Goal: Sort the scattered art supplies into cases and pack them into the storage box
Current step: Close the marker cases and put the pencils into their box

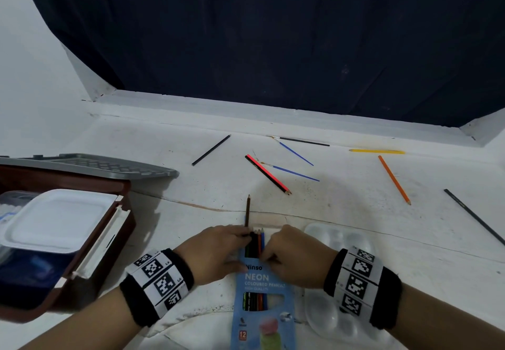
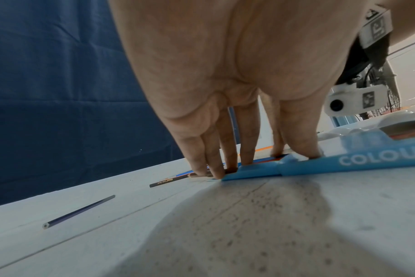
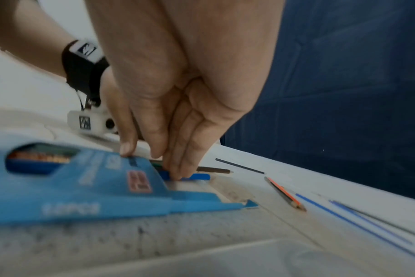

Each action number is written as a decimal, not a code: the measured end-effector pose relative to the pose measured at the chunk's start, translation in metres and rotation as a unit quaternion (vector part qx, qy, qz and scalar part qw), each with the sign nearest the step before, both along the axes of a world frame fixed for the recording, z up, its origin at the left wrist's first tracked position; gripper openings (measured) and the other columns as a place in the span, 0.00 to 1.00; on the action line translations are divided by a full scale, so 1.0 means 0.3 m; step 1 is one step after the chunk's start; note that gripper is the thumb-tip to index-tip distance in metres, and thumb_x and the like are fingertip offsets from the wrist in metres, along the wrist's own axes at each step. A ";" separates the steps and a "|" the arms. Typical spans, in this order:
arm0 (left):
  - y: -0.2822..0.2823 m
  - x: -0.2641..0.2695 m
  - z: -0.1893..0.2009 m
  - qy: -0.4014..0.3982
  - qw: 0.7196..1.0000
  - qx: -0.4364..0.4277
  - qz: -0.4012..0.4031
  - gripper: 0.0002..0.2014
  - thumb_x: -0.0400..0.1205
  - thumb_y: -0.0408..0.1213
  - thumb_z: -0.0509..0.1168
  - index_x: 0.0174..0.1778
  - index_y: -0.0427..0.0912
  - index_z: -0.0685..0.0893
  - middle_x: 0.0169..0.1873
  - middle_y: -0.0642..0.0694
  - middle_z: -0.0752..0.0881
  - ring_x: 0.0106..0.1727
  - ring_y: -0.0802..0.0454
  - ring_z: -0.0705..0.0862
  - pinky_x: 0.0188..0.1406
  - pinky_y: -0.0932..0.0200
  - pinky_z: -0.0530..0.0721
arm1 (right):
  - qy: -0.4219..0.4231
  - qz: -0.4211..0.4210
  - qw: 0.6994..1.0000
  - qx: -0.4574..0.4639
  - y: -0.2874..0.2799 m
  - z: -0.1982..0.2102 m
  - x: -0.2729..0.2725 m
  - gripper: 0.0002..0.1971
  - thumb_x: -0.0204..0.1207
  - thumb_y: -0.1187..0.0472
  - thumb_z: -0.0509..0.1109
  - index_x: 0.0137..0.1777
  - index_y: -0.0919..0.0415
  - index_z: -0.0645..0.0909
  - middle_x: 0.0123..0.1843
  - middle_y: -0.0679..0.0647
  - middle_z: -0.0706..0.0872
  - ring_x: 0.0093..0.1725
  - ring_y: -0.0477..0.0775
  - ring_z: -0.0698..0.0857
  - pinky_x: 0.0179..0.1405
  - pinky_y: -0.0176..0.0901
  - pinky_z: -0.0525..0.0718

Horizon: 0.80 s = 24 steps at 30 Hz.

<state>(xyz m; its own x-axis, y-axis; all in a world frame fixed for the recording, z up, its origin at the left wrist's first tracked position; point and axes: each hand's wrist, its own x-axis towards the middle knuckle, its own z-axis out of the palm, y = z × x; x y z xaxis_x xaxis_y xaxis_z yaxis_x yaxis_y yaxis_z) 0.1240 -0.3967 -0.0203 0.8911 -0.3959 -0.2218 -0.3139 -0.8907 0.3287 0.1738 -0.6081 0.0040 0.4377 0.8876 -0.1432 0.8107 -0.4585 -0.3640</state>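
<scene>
Straight-fingered left hand (image 1: 216, 254) pressed brown pencil (image 1: 247, 210) at pencil box (image 1: 262, 322) mouth; right hand (image 1: 297, 256), fingers straight too, pinned the box just beside it, likely steadying for insertion.

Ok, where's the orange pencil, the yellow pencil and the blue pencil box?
orange pencil (image 1: 394, 180): head view, mid shaft
yellow pencil (image 1: 377, 151): head view, mid shaft
blue pencil box (image 1: 259, 285): head view, printed front
</scene>
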 end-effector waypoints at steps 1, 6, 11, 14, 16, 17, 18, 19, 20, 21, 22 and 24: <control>0.000 0.003 -0.001 0.002 1.000 0.001 0.001 0.32 0.83 0.55 0.66 0.83 0.50 0.70 0.85 0.56 0.63 0.83 0.57 0.64 0.79 0.66 0.61 | 0.010 -0.003 1.000 0.007 0.001 0.002 -0.006 0.13 0.75 0.66 0.62 0.42 0.62 0.90 0.36 0.52 0.90 0.32 0.49 0.83 0.37 0.42 0.83; -0.009 0.007 0.020 0.015 1.000 -0.007 -0.003 0.31 0.83 0.54 0.67 0.83 0.52 0.70 0.83 0.57 0.66 0.82 0.58 0.66 0.80 0.65 0.64 | 0.076 -0.086 0.992 0.057 0.022 0.039 0.026 0.11 0.78 0.64 0.65 0.48 0.62 0.90 0.40 0.53 0.91 0.35 0.47 0.86 0.39 0.37 0.84; -0.005 0.011 0.013 0.027 1.000 0.004 0.008 0.34 0.84 0.55 0.66 0.84 0.49 0.67 0.85 0.54 0.62 0.84 0.57 0.62 0.82 0.65 0.60 | 0.029 -0.234 0.960 0.149 0.015 0.018 0.161 0.08 0.77 0.62 0.67 0.48 0.56 0.89 0.40 0.48 0.89 0.39 0.50 0.87 0.45 0.52 0.88; -0.004 0.015 0.014 0.034 0.999 -0.002 0.017 0.34 0.83 0.54 0.67 0.85 0.48 0.67 0.85 0.55 0.63 0.84 0.58 0.61 0.81 0.67 0.56 | -0.027 -0.248 0.965 0.081 -0.001 -0.004 0.267 0.13 0.80 0.62 0.64 0.62 0.58 0.84 0.55 0.53 0.85 0.55 0.54 0.83 0.57 0.53 0.83; 0.001 0.019 0.012 0.038 0.999 -0.012 0.025 0.34 0.83 0.54 0.68 0.84 0.50 0.67 0.84 0.56 0.63 0.84 0.59 0.61 0.78 0.71 0.52 | -0.040 -0.229 0.973 0.006 -0.005 -0.022 0.328 0.17 0.82 0.61 0.61 0.69 0.60 0.78 0.63 0.55 0.80 0.64 0.57 0.77 0.62 0.56 0.80; 0.004 0.019 0.011 0.039 0.999 -0.018 0.029 0.33 0.83 0.54 0.67 0.84 0.51 0.68 0.84 0.57 0.64 0.83 0.60 0.61 0.76 0.72 0.51 | -0.040 -0.219 0.974 -0.027 -0.005 -0.033 0.346 0.17 0.83 0.60 0.59 0.70 0.60 0.76 0.64 0.55 0.79 0.66 0.58 0.76 0.64 0.58 0.79; 0.007 0.020 0.010 0.039 0.998 -0.026 0.034 0.32 0.83 0.55 0.67 0.83 0.52 0.69 0.83 0.59 0.65 0.83 0.61 0.62 0.77 0.72 0.52 | -0.040 -0.211 0.975 -0.055 -0.005 -0.046 0.361 0.17 0.84 0.59 0.58 0.70 0.61 0.75 0.65 0.55 0.78 0.67 0.59 0.76 0.64 0.59 0.79; 0.008 0.023 0.014 0.039 0.998 -0.035 0.038 0.31 0.83 0.55 0.67 0.83 0.53 0.70 0.83 0.59 0.66 0.82 0.62 0.64 0.78 0.71 0.55 | -0.040 -0.206 0.974 -0.084 -0.006 -0.054 0.369 0.16 0.85 0.58 0.57 0.69 0.62 0.75 0.65 0.55 0.77 0.67 0.60 0.76 0.64 0.60 0.79; 0.010 0.027 0.019 0.036 0.998 -0.043 0.040 0.29 0.84 0.55 0.67 0.81 0.54 0.72 0.81 0.59 0.69 0.80 0.62 0.67 0.80 0.68 0.60 | -0.042 -0.200 0.973 -0.105 -0.007 -0.062 0.374 0.16 0.86 0.57 0.56 0.68 0.62 0.75 0.66 0.56 0.77 0.66 0.61 0.77 0.63 0.60 0.79; 0.010 0.032 0.030 0.033 0.997 -0.051 0.040 0.27 0.84 0.55 0.66 0.80 0.55 0.74 0.79 0.59 0.73 0.78 0.62 0.70 0.79 0.64 0.65 | -0.045 -0.199 0.971 -0.122 -0.008 -0.066 0.376 0.17 0.86 0.56 0.55 0.69 0.63 0.74 0.67 0.56 0.77 0.65 0.61 0.78 0.63 0.59 0.80; 0.010 0.038 0.043 0.030 0.997 -0.057 0.038 0.26 0.84 0.54 0.66 0.79 0.55 0.76 0.76 0.59 0.76 0.76 0.61 0.73 0.77 0.62 0.69 | -0.050 -0.203 0.970 -0.127 -0.010 -0.073 0.378 0.17 0.87 0.55 0.54 0.69 0.63 0.74 0.67 0.56 0.78 0.64 0.61 0.79 0.62 0.59 0.80; 0.005 0.055 0.071 0.027 0.997 -0.064 0.035 0.23 0.85 0.53 0.65 0.77 0.56 0.78 0.71 0.59 0.81 0.70 0.61 0.77 0.72 0.61 0.74 | -0.060 -0.223 0.966 -0.113 -0.021 -0.089 0.381 0.16 0.87 0.54 0.54 0.63 0.62 0.78 0.64 0.56 0.80 0.59 0.61 0.81 0.58 0.57 0.82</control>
